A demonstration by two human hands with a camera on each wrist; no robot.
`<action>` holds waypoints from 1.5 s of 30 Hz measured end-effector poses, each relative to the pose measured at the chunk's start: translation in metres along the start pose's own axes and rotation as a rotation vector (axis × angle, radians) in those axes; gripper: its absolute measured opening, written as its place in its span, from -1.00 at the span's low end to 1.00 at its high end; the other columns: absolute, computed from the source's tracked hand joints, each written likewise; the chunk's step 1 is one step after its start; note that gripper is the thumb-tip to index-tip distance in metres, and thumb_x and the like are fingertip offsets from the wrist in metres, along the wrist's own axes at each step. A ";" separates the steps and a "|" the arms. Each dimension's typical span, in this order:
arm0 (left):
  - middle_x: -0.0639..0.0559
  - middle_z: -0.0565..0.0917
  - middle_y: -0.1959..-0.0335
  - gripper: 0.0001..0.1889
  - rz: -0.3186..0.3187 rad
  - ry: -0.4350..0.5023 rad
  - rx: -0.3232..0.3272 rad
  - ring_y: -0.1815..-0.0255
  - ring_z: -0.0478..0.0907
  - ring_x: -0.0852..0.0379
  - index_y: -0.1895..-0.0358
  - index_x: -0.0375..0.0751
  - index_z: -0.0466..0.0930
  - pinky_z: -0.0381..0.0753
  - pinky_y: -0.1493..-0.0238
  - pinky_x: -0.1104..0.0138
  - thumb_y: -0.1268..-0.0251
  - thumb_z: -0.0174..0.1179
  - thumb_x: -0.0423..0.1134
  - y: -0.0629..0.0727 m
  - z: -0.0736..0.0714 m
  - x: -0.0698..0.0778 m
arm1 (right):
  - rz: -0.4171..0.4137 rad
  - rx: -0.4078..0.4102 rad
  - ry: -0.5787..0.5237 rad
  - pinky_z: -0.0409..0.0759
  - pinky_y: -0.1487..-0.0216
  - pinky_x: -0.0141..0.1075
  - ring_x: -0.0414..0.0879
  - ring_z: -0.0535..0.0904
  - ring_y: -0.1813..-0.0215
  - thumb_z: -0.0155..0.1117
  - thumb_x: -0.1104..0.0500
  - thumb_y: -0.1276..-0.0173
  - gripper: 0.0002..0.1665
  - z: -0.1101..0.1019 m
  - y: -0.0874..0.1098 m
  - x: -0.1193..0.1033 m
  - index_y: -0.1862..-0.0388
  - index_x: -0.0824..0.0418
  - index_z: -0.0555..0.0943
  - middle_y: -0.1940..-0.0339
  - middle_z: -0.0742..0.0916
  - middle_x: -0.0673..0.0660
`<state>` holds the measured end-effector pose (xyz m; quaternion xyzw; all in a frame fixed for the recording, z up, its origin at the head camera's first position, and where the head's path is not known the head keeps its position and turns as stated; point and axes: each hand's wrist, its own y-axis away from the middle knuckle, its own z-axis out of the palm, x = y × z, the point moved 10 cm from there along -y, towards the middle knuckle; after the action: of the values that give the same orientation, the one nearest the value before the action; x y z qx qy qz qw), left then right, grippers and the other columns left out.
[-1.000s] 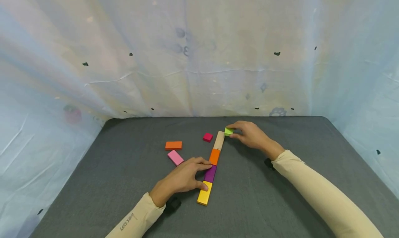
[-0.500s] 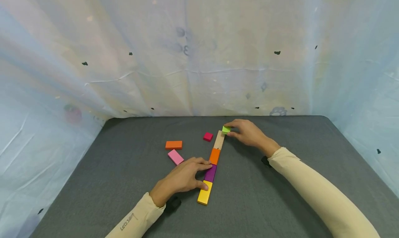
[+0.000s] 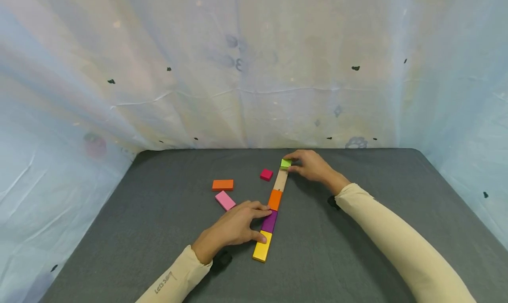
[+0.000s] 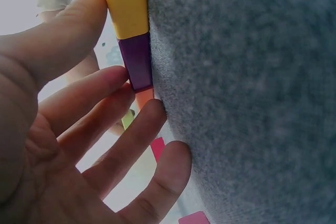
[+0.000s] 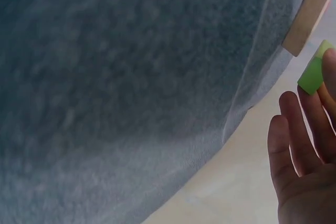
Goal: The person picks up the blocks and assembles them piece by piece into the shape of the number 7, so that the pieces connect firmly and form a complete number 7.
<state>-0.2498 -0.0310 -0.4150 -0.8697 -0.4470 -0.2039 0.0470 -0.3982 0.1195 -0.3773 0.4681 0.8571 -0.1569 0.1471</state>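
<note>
In the head view a row of flat blocks runs away from me: yellow block (image 3: 262, 250), purple block (image 3: 269, 222), orange block (image 3: 275, 200) and bare-wood block (image 3: 281, 180). My left hand (image 3: 234, 226) rests along it, thumb on the yellow block, index fingertip where purple meets orange. Its other fingers spread loosely in the left wrist view. My right hand (image 3: 313, 165) pinches a small light green block (image 3: 285, 163) between thumb and fingers at the row's far end. The right wrist view shows this green block (image 5: 313, 74) slightly apart from the wooden one.
Left of the row lie a small red block (image 3: 266, 174), a second orange block (image 3: 223, 185) and a pink block (image 3: 225, 200), close to my left hand. Grey cloth covers the table (image 3: 158, 223). A pale curtain (image 3: 254, 73) hangs behind its far edge.
My right hand has carried the green block leftward and slightly farther away, from beside the wooden block to its far end. My left hand stays in place.
</note>
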 end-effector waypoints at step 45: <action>0.26 0.54 -0.28 -0.25 0.014 -0.044 0.026 -0.22 0.45 0.21 -0.35 0.13 0.52 0.52 -0.23 0.24 0.00 0.49 0.15 0.001 0.000 0.007 | 0.095 -0.093 -0.030 0.61 -0.09 -0.05 0.00 0.67 -0.03 0.30 0.11 -0.42 -0.54 0.020 -0.014 0.017 -0.28 0.11 0.60 -0.09 0.75 0.14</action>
<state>-0.2450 -0.0263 -0.4123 -0.8764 -0.4445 -0.1787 0.0498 -0.4168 0.1163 -0.4004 0.4987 0.8380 -0.1165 0.1887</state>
